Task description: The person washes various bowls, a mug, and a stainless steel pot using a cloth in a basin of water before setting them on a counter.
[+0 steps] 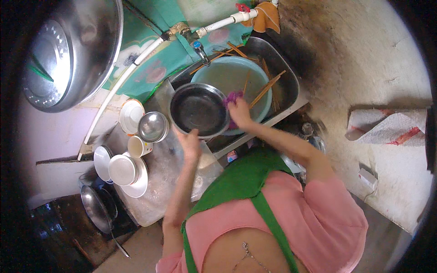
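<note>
A round metal pan (198, 111), dark inside, is gripped at its near rim by my left hand (191, 143). My right hand (240, 112) holds a purple cloth (233, 98) against the pan's right rim. Behind and below them, a light blue plastic basin (222, 65) with cloudy water sits in the metal sink (293, 82). Wooden chopsticks (264, 89) lean on the basin's right side, and others lie behind it. The pan is over the basin's left edge, with its underside hidden.
A faucet (201, 54) hangs over the basin's back edge. Left on the counter (164, 181) stand metal bowls (152, 127), a cup (139, 146), white bowls (122, 170) and plates (140, 189). Further left are a wok (97, 208) and, higher up, a large metal basin (92, 44).
</note>
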Demonstrator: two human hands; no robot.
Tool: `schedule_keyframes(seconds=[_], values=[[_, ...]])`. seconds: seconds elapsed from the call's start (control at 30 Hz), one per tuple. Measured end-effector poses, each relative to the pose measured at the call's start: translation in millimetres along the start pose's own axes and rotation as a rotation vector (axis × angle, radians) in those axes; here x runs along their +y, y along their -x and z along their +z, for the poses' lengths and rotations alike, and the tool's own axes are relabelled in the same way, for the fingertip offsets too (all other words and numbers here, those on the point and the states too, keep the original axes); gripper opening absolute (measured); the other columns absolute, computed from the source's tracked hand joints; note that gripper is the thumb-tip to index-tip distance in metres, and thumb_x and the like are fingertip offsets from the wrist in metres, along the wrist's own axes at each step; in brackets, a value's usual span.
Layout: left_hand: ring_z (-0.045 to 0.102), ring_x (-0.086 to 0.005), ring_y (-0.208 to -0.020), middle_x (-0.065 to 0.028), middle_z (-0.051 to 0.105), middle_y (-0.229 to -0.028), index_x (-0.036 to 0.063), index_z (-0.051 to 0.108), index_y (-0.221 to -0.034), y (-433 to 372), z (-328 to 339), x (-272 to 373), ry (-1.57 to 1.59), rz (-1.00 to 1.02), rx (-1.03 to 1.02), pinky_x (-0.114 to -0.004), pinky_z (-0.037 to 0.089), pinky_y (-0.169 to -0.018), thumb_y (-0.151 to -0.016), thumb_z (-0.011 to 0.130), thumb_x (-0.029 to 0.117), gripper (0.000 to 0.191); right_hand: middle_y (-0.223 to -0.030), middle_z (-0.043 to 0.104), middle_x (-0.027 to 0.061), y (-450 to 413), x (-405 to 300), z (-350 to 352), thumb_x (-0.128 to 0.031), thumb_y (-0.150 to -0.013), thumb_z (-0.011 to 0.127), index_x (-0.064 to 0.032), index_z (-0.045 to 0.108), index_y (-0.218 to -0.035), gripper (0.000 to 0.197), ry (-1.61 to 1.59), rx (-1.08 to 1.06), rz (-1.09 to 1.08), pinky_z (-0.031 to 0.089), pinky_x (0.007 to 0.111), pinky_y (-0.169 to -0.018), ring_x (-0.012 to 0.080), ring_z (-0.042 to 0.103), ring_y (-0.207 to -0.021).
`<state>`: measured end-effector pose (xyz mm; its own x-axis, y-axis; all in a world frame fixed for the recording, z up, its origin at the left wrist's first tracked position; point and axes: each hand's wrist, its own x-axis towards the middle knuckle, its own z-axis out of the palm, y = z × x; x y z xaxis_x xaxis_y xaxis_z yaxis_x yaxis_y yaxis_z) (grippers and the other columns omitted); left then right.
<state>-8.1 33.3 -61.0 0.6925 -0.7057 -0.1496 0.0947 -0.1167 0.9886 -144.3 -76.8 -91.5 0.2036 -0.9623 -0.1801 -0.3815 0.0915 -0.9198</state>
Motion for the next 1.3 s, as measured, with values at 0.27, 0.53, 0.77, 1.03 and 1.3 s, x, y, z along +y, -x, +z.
schedule_keyframes(seconds=[0.27,0.53,0.77,1.03,1.3], values=[[0.054,-0.0239,-0.103,-0.0108,0.048,-0.119,0.0113,0.028,-0.135,-21.3,-24.0,19.1,-0.144,-0.283,-0.293,-0.033,0.052,-0.074,-0.066,0.05,-0.009,0.075,-0.09,0.061,0.0232,-28.7,1.1,-5.3,-0.024,-0.083,0.052,-0.0025,0.052,-0.102,0.029,0.295,-0.042,-0.251,0.045,0.052,-0.075,0.0439,0.059,-0.082],[0.04,-0.0241,-0.12,-0.0127,0.041,-0.13,0.0039,0.029,-0.135,-0.2,9.2,15.9,0.128,0.021,0.019,-0.036,0.032,-0.103,-0.066,0.05,-0.011,0.074,-0.083,0.061,0.0229,-3.7,7.0,17.7,-0.02,-0.082,0.054,-0.0018,0.055,-0.097,0.024,0.012,0.196,-0.071,0.047,0.05,-0.071,0.0409,0.06,-0.078],[0.056,-0.0201,-0.099,-0.0117,0.045,-0.125,0.0076,0.033,-0.135,-23.1,-9.2,54.0,-0.164,-0.183,-0.125,-0.035,0.051,-0.075,-0.067,0.05,-0.01,0.072,-0.095,0.061,0.0246,-5.1,-1.7,14.9,-0.019,-0.082,0.052,-0.0012,0.052,-0.109,0.033,-0.044,-0.007,-0.062,0.044,0.049,-0.081,0.0411,0.059,-0.09],[0.06,-0.0231,-0.091,-0.0112,0.052,-0.118,0.0117,0.031,-0.134,-25.5,-29.2,18.3,-0.036,-0.306,-0.304,-0.036,0.052,-0.061,-0.068,0.048,-0.011,0.073,-0.083,0.061,0.0209,-9.3,2.0,13.6,-0.023,-0.084,0.053,-0.0013,0.053,-0.096,0.024,0.141,0.001,-0.197,0.046,0.047,-0.068,0.0386,0.06,-0.079],[0.059,-0.0269,-0.093,-0.0126,0.052,-0.118,0.0103,0.031,-0.133,-20.9,-20.9,25.1,-0.048,-0.389,-0.232,-0.036,0.053,-0.067,-0.07,0.051,-0.009,0.069,-0.085,0.062,0.0205,-5.4,7.0,15.6,-0.019,-0.086,0.052,-0.001,0.055,-0.102,0.024,0.122,0.131,-0.158,0.047,0.043,-0.07,0.0356,0.061,-0.081]])
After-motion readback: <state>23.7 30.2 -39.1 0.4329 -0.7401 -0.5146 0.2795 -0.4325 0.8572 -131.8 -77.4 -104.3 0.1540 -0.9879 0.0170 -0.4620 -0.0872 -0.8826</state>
